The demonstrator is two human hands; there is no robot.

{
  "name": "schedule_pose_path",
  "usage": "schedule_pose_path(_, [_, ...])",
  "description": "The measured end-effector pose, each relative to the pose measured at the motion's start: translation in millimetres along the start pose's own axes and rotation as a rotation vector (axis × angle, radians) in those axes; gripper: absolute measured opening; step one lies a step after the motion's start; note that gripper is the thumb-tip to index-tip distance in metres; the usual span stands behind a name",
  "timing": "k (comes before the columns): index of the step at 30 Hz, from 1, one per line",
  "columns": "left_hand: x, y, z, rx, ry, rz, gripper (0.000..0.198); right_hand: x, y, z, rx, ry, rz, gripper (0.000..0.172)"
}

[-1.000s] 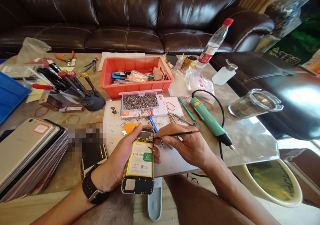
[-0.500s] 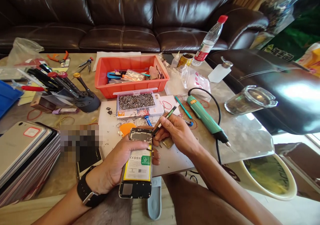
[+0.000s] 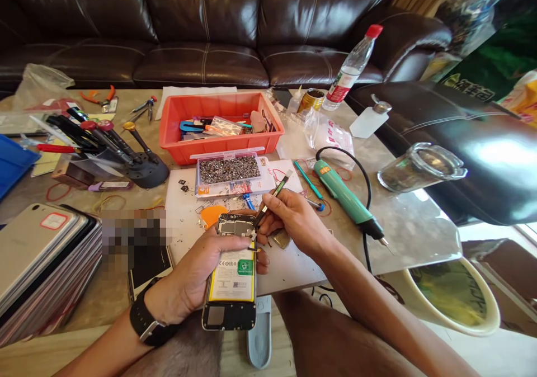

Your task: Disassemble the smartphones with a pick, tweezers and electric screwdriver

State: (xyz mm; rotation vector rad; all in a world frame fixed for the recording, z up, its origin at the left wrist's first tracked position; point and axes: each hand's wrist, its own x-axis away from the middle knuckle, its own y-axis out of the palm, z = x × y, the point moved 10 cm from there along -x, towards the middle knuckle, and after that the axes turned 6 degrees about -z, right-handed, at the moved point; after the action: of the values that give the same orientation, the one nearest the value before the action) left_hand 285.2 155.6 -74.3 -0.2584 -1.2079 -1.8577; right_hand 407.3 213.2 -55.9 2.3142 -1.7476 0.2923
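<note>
While I sit at a marble-topped table (image 3: 406,237) facing a brown leather sofa (image 3: 201,66), an orange plastic tray (image 3: 218,156) of tools and a clear box of tiny screws (image 3: 229,170) stand just beyond my white work mat (image 3: 289,276). A green corded soldering iron (image 3: 342,189) lies to the mat's right. I hold an opened smartphone (image 3: 230,304) above the mat's near edge, its yellow battery (image 3: 232,276) facing up. My left hand (image 3: 197,271) wraps closed around the phone, its thumb lying across the upper end. My right hand (image 3: 296,220) narrowly pinches a slim precision screwdriver (image 3: 277,194), whose tip sits at the phone's upper right edge.
</note>
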Motion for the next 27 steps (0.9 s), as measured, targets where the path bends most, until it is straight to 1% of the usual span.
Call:
schedule_pose_path(3, [1, 0.8, 1, -0.003, 0.015, -0.027, 0.018, 4, 0, -7, -0.018, -0.081, -0.025, 0.051])
schedule_pose_path(6, [3, 2.2, -2, 0.021, -0.021, -0.048, 0.017, 14, -1, -20, 0.027, -0.191, -0.062, 0.049])
schedule_pose_path(9, [6, 3.9, -2, 0.052, -0.023, -0.048, 0.022, 27, 0, -38, 0.194, -0.333, -0.098, 0.046])
schedule_pose_path(13, [7, 5.7, 2, 0.060, 0.001, -0.050, 0.023, 44, 8, -63, 0.421, -0.541, -0.158, 0.035])
schedule_pose_path(15, [5, 3.8, 1, 0.058, -0.006, -0.048, 0.023, 50, 13, -71, 0.475, -0.612, -0.193, 0.030])
schedule_pose_path(18, [1, -0.2, -2, 0.044, -0.012, -0.064, 0.022, 56, 17, -78, 0.507, -0.684, -0.210, 0.028])
schedule_pose_path(20, [-2, -2.5, -3, 0.031, -0.006, -0.075, 0.020, 56, 16, -77, 0.501, -0.674, -0.199, 0.030])
schedule_pose_path(22, [-3, -2.9, -3, 0.020, 0.002, -0.088, 0.017, 51, 11, -70, 0.468, -0.591, -0.147, 0.034])
schedule_pose_path(25, [-3, -0.4, -3, 0.019, 0.010, -0.108, 0.015, 42, -11, -53, 0.277, -0.430, 0.046, 0.038])
schedule_pose_path(27, [-3, 0.5, -1, 0.012, 0.025, -0.108, 0.014, 40, -25, -42, 0.116, -0.370, 0.172, 0.038])
